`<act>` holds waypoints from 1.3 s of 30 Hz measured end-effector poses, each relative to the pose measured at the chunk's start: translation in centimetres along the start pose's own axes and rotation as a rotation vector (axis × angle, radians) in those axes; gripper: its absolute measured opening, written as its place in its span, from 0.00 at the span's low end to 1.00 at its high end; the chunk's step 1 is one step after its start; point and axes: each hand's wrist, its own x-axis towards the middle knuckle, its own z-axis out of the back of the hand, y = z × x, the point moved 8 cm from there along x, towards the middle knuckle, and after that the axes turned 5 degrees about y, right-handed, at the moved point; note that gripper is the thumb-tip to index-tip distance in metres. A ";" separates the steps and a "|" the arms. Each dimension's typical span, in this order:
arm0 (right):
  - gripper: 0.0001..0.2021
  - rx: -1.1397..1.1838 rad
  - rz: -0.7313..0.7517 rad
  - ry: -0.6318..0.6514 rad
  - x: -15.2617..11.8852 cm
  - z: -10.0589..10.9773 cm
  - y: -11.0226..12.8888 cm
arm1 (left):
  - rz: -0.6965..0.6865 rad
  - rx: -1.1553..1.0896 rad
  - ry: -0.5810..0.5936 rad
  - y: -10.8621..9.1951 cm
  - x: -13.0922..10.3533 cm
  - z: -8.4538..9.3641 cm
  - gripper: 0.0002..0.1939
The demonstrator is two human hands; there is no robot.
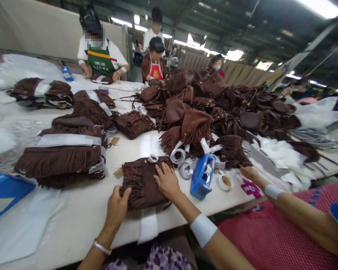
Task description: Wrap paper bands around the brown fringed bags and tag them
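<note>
A brown fringed bag lies flat on the white table in front of me, across a white paper strip. My left hand holds its left edge, thumb on top of the fringe and fingers at the side. My right hand rests flat on the bag's upper right part, fingers spread. A small clear coiled strap sits at the bag's top edge. A tan tag shows at its upper left. Just right of the bag stands a blue tape dispenser.
Stacked fringed bags with white bands lie left, near a blue dispenser. A big heap of brown bags fills the table's far side. At right, another person's arm reaches in beside a tape roll. People work opposite.
</note>
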 end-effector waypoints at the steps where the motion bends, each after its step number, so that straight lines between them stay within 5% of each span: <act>1: 0.25 0.004 -0.012 0.029 0.3 0.0 0.0 | -0.004 -0.041 0.024 0.0 0.0 -0.3 0.21; 7: 0.24 0.060 -0.038 0.093 1.7 0.5 0.3 | -0.067 -0.287 0.190 -0.2 -1.2 -1.9 0.34; 12: 0.22 0.126 0.052 0.152 0.9 3.1 -0.1 | -0.145 -0.462 0.302 -0.7 -1.6 -2.6 0.44; 19: 0.34 0.277 0.394 0.159 -4.7 6.4 1.7 | -0.140 -0.430 0.089 -0.4 0.7 -1.6 0.34; 25: 0.12 0.225 0.260 0.120 -1.0 7.4 1.6 | -0.139 -0.533 0.088 -1.7 1.7 -2.2 0.29; 31: 0.08 0.195 0.264 0.076 1.2 8.4 1.7 | -0.103 -0.682 0.147 -2.3 1.4 -3.8 0.34; 39: 0.09 0.042 0.271 -0.003 0.4 6.3 2.1 | 0.221 -0.682 0.137 0.9 -0.1 -6.1 0.23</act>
